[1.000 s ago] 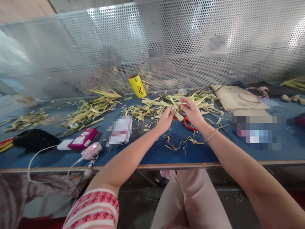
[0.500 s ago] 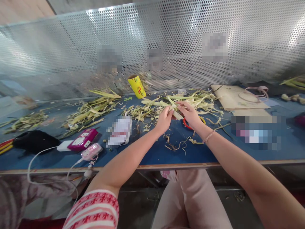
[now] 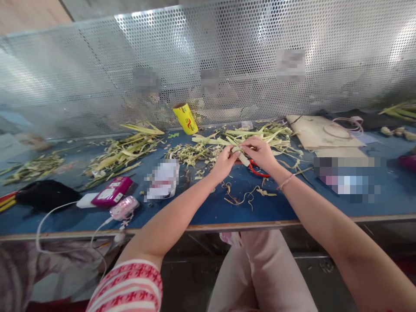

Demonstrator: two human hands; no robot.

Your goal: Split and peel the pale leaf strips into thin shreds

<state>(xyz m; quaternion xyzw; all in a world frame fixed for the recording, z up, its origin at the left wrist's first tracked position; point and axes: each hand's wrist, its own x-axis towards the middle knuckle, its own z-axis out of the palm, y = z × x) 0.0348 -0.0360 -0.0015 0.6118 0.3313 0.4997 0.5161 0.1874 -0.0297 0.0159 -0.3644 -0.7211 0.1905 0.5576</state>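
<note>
Both hands pinch in one shared grip: your left hand (image 3: 225, 161) and your right hand (image 3: 260, 152) meet at the fingertips, closed on a pale leaf strip (image 3: 243, 160). You have it in front of you, above the middle of the worktop (image 3: 208, 215), its upper part lost among your fingers. What matters is how it lies: its long axis slants from the fingertips down and to the right, so the loose end points back toward you through the gap between your palms. Your left thumb sits beside that gap on one side, your right thumb on the other; the loose end looks a little nearer the right palm. How firmly each finger presses, you cannot tell from here. Just past that end, under your right hand, lies a red looped handle (image 3: 259, 174). Beyond your fingertips spreads a heap of green leaf strips (image 3: 273, 135), with shredded bits (image 3: 188, 154) off to your left and a yellow roll (image 3: 186, 119) behind them.
</note>
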